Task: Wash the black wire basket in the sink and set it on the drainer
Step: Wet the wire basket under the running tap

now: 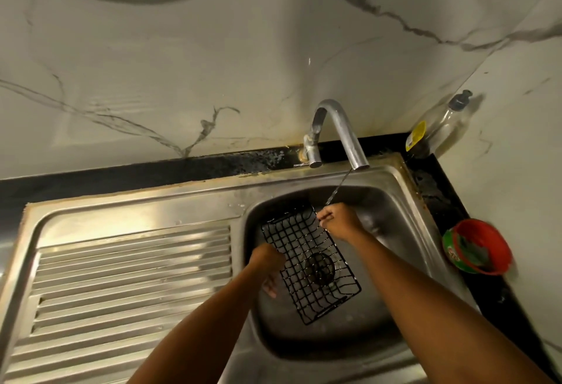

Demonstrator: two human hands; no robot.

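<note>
I judge I'm mid-wash: the black wire basket (310,265) is in the sink (395,231), a thin stream from the tap (340,128) falling by my right grip (340,221), which pinches its far corner; my left grip (267,259) curls round the left rim. The ribbed drainer (133,277) still awaits it. Black tabletop (182,168), marble walls, a soap bottle (441,128) in the corner

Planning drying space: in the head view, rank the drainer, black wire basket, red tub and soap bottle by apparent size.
1. drainer
2. black wire basket
3. red tub and soap bottle look alike; the bottle stands farther away, so they stay tied.
</note>
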